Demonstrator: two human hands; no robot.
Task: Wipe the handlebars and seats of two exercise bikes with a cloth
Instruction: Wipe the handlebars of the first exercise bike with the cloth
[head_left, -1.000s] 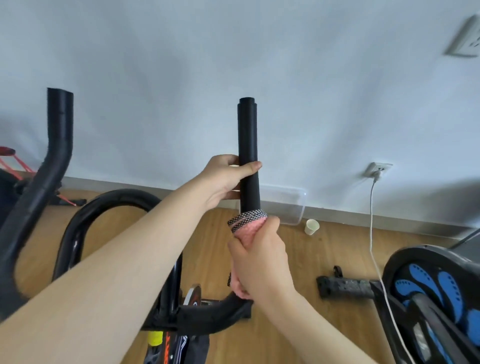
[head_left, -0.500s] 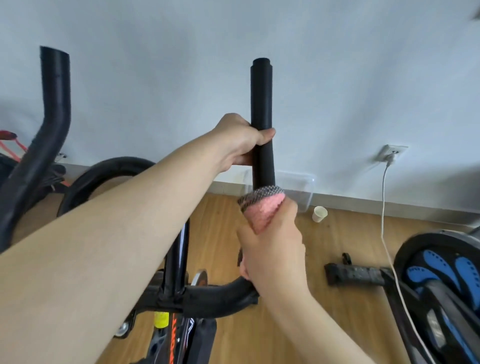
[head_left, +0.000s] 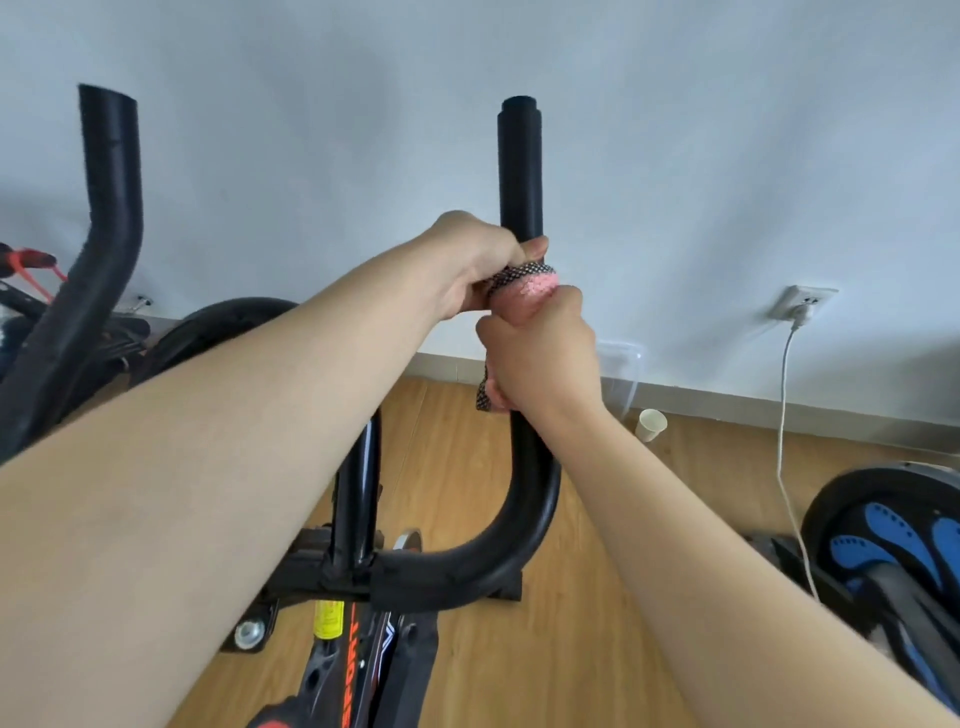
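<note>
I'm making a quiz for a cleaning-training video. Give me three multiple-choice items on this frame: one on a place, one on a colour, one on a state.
1. Where is the paper cup?
A. on the floor by the wall
B. on the bike seat
C. in the left hand

2. What colour is the cloth?
A. green
B. pink with a dark patterned edge
C. white

3. What is the right hand doing?
A. hanging idle
B. resting flat on the floor
C. gripping the cloth round the handlebar

Answers: 1 A, it stands on the wood floor near the baseboard. 2 B, pink shows above the fist. 3 C, its fingers curl round the cloth on the bar.
</note>
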